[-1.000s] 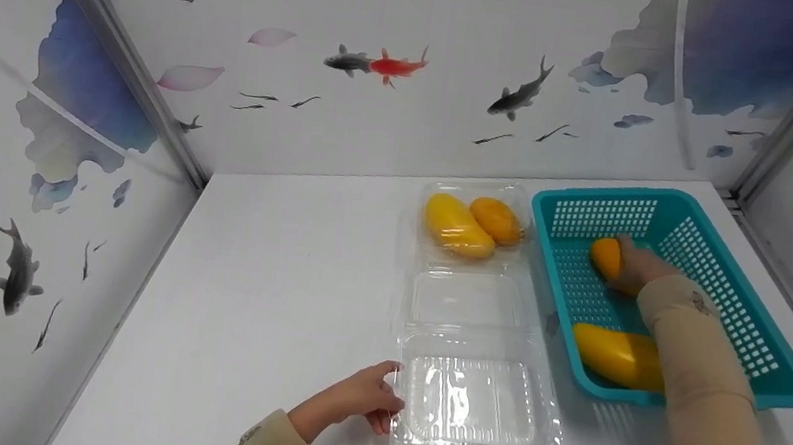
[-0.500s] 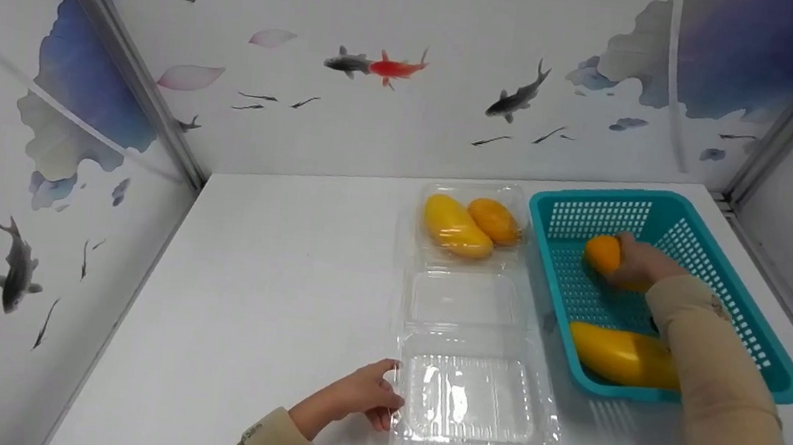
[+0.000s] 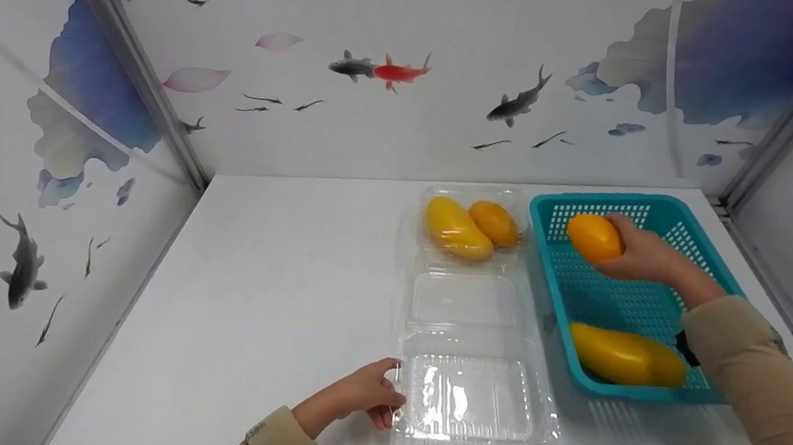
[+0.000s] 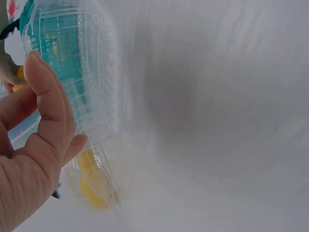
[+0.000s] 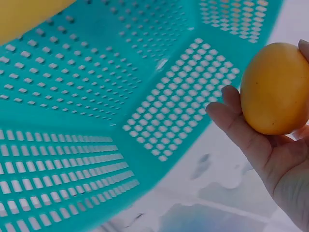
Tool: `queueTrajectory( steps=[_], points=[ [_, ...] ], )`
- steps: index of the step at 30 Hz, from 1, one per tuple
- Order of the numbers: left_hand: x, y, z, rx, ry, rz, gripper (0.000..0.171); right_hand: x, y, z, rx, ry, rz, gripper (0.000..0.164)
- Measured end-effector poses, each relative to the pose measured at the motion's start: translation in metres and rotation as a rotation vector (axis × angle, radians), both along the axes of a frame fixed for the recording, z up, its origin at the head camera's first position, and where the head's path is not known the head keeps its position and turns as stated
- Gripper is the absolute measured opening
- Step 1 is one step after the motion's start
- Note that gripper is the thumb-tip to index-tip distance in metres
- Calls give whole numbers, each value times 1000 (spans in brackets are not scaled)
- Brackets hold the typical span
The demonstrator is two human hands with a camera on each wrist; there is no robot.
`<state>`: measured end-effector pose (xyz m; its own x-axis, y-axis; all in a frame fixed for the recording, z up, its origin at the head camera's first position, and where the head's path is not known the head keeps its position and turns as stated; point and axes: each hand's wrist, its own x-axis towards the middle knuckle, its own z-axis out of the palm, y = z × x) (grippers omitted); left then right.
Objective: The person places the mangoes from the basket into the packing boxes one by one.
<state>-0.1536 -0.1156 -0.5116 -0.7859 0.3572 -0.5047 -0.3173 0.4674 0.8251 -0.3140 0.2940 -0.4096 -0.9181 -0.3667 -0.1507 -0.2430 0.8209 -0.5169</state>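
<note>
In the head view my right hand (image 3: 643, 254) grips a small orange-yellow mango (image 3: 595, 238) above the floor of a teal basket (image 3: 559, 301). The right wrist view shows the mango (image 5: 276, 89) with fingers and thumb around it, near the basket's perforated wall. At the left edge of a clear plastic clamshell box (image 3: 473, 399), my left hand (image 3: 360, 396) touches the rim with loosely bent fingers. That box lies unfolded, and nothing is inside it. In the left wrist view, my left hand (image 4: 43, 125) is beside the transparent box wall (image 4: 96, 87).
A large elongated yellow fruit (image 3: 624, 355) lies in the near part of the basket. Behind the unfolded box, another clear box holds a yellow mango (image 3: 457, 228) and a smaller orange one (image 3: 495, 223). White panels with painted fish enclose the white table (image 3: 270, 283) at back and sides.
My right hand has lifted the orange-yellow mango off the basket floor, up and slightly left. My left hand stays at the box edge.
</note>
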Motion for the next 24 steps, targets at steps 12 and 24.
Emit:
queueTrajectory(
  steps=[12, 24],
  points=[
    [2, -1, 1, 50, -8, 13, 66, 57, -47, 21, -121, -29, -17, 83],
    [3, 0, 0, 31, 8, 11, 63, 105, -108, 5, -184, -9, 2, 82]
  ],
)
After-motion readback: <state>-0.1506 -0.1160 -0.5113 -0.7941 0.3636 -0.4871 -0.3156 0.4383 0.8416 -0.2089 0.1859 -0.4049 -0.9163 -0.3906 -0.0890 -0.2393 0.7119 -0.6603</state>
